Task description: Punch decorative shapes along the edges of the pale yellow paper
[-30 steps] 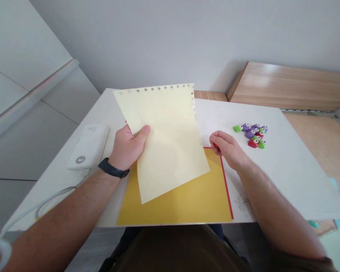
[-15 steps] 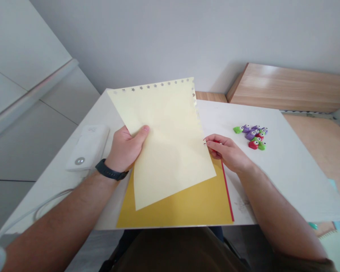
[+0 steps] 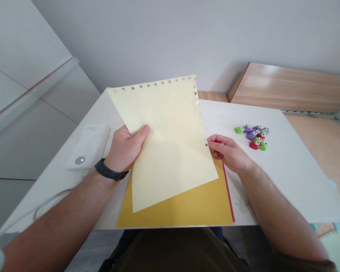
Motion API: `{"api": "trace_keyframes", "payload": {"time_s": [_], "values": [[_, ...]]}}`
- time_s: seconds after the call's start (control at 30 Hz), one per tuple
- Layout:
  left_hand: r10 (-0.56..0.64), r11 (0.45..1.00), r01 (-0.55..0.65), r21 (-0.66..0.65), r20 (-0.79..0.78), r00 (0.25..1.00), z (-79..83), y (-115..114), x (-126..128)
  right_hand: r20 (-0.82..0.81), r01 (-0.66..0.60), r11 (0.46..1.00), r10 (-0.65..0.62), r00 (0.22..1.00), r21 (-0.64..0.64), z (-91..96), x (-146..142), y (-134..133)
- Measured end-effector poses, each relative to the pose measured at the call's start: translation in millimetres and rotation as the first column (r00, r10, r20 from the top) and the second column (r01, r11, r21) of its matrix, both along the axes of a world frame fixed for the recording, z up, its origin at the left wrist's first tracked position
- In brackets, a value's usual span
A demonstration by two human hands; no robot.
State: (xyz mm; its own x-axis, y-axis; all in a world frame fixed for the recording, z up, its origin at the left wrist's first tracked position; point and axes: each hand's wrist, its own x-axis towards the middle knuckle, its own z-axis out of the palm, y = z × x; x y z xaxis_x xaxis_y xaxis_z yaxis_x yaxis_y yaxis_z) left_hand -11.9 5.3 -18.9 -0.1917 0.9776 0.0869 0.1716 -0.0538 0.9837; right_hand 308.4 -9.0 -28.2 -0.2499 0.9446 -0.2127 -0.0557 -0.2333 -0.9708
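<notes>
A pale yellow sheet of paper (image 3: 170, 143) is held up at a tilt over the table. My left hand (image 3: 127, 145) grips its left edge, thumb on top and the other fingers behind. Star-shaped holes run along its top edge, and a heart-shaped hole and other small cut-outs line the upper right edge. My right hand (image 3: 225, 151) is closed at the right edge around a small red tool (image 3: 218, 142), apparently a paper punch, mostly hidden by the fingers. A small dark reddish spot (image 3: 206, 145) shows on the paper beside the fingertips.
Beneath the sheet lies a darker yellow sheet (image 3: 172, 211) with a red strip along its right side. Several purple, green and red toy figures with eyes (image 3: 255, 136) cluster on the right of the white table (image 3: 286, 181). A white box-shaped device (image 3: 87, 147) and a cable (image 3: 51, 198) lie left.
The sheet has shifted slightly to the right against my right hand. A reddish spot now shows at its right edge, where small dark marks were. My left hand keeps its grip.
</notes>
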Motion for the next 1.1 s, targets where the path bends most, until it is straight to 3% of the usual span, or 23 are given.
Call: {"api": "trace_keyframes", "payload": {"time_s": [0.37, 1.1], "values": [[0.003, 0.999, 0.000, -0.033, 0.074, 0.997, 1.4, -1.1, 1.9, -0.034, -0.021, 1.000, 0.021, 0.999, 0.010, -1.7, 0.9, -1.5], [-0.025, 0.997, 0.025, -0.068, 0.002, 1.000, 7.3, -2.9, 3.4, -0.044, -0.082, 0.997, 0.082, 0.996, 0.009, 3.6, -4.0, -7.5]]}}
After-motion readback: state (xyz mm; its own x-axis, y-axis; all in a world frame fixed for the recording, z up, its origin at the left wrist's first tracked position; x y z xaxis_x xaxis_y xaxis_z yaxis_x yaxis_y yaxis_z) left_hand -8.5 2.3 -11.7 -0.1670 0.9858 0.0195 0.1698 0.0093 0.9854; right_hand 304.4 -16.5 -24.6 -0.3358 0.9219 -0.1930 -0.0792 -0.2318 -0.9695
